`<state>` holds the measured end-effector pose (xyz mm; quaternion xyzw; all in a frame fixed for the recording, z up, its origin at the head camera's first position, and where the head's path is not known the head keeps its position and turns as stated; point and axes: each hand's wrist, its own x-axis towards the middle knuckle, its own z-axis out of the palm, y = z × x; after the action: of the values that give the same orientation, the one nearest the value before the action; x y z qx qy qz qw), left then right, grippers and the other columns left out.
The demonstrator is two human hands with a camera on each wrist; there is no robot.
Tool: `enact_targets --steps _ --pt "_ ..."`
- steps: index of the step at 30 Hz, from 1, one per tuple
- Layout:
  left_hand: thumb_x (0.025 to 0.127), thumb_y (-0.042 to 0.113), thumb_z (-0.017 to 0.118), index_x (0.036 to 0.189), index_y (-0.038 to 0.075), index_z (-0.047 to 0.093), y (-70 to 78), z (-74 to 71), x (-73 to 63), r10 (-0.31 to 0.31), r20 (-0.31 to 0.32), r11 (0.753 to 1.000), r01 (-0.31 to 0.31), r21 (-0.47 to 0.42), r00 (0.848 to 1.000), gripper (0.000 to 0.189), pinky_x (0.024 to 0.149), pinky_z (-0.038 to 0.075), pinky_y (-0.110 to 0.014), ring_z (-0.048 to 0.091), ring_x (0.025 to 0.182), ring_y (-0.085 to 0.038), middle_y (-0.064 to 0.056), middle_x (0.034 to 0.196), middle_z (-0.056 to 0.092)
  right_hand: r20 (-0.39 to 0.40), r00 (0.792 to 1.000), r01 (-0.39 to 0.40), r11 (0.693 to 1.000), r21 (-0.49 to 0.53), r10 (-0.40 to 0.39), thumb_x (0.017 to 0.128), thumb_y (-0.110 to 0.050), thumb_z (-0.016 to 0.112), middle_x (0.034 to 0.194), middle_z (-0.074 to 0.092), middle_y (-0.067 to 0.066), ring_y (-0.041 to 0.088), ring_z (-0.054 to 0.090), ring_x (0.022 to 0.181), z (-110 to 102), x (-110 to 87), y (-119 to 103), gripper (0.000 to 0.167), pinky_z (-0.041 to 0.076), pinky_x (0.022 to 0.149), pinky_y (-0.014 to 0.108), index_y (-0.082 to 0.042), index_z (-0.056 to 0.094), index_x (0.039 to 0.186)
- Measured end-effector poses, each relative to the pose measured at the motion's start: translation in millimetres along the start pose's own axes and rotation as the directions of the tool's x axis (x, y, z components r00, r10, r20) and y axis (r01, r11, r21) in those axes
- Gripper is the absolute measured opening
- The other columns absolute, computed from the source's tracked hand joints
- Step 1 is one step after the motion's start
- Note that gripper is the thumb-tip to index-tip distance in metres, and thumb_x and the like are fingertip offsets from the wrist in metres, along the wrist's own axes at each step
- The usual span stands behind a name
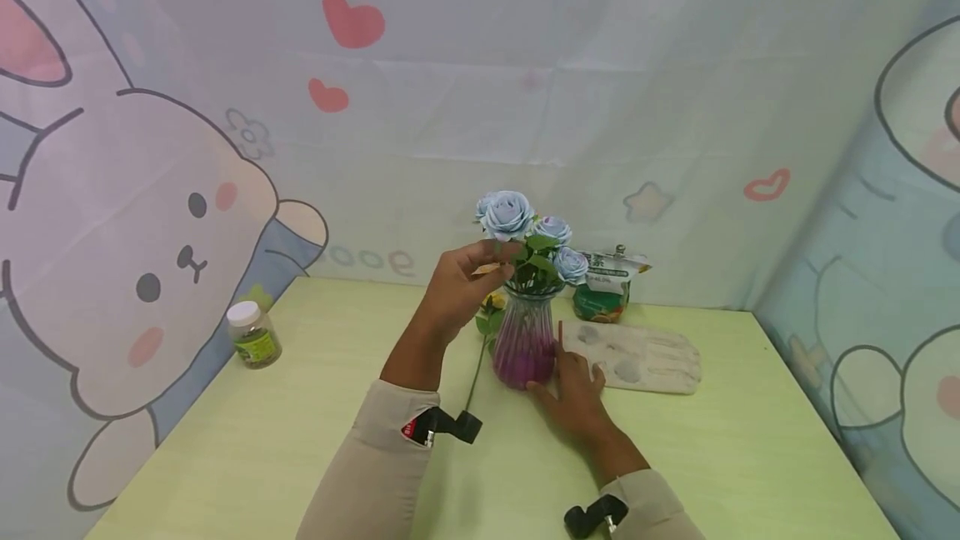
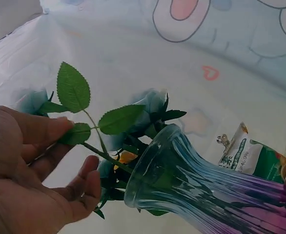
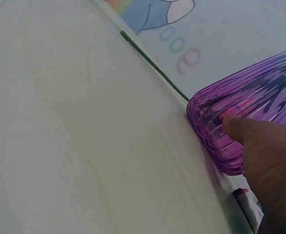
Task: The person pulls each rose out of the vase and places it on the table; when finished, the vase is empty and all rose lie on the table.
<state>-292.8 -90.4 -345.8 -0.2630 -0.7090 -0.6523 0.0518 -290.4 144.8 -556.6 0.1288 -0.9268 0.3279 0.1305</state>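
A ribbed glass vase, clear at the rim and purple toward the base, stands on the table with several light-blue artificial roses in it. My left hand is at the vase's mouth, just under the tallest bloom. In the left wrist view its thumb and fingers pinch a rose stem at a green leaf; the stem runs down into the vase. Low on the vase, my right hand grips its side near the base, the thumb pressed on the purple glass.
Behind the vase lies a yellow flower with a long green stem. To the right are white work gloves and a clipped green-and-white food bag. A white-lidded jar stands at the far left. A cartoon-printed curtain closes off the back.
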Motion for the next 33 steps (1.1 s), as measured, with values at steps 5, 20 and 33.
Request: enact_targets --steps 5,20,33 --pt "0.101 -0.003 0.074 0.141 0.009 0.072 -12.3 14.3 4.4 0.146 -0.111 0.988 -0.138 0.070 0.983 0.041 0.109 0.062 -0.048 0.071 0.135 -0.032 -0.012 0.147 0.067 -0.013 1.000 0.006 1.000 -0.008 -0.006 0.106 -0.042 0.072 0.154 0.058 0.025 0.044 0.042 0.149 -1.8 -0.9 0.2 0.091 0.008 0.125 0.080 0.005 0.028 0.170" --pt "0.098 -0.010 0.074 0.101 -0.013 0.075 -46.8 38.5 12.4 0.369 -0.451 0.898 -0.437 -0.053 0.813 0.004 0.100 0.066 -0.034 0.081 0.110 -0.037 -0.034 0.110 0.077 -0.005 1.000 0.003 1.000 -0.010 -0.003 0.106 -0.042 0.072 0.157 0.056 0.025 0.044 0.041 0.151 -0.7 -2.8 -5.2 0.090 0.008 0.125 0.079 0.003 0.028 0.170" --pt "0.104 -0.006 0.067 0.103 -0.013 0.080 -50.5 32.0 16.2 0.469 -0.367 0.878 -0.469 0.095 0.804 0.015 0.105 0.063 -0.029 0.076 0.117 -0.047 -0.030 0.118 0.078 0.012 0.999 -0.031 1.000 -0.002 0.031 0.106 -0.043 0.072 0.163 0.052 0.023 0.042 0.039 0.156 -0.7 -0.4 -3.6 0.092 0.005 0.128 0.077 0.000 0.025 0.172"
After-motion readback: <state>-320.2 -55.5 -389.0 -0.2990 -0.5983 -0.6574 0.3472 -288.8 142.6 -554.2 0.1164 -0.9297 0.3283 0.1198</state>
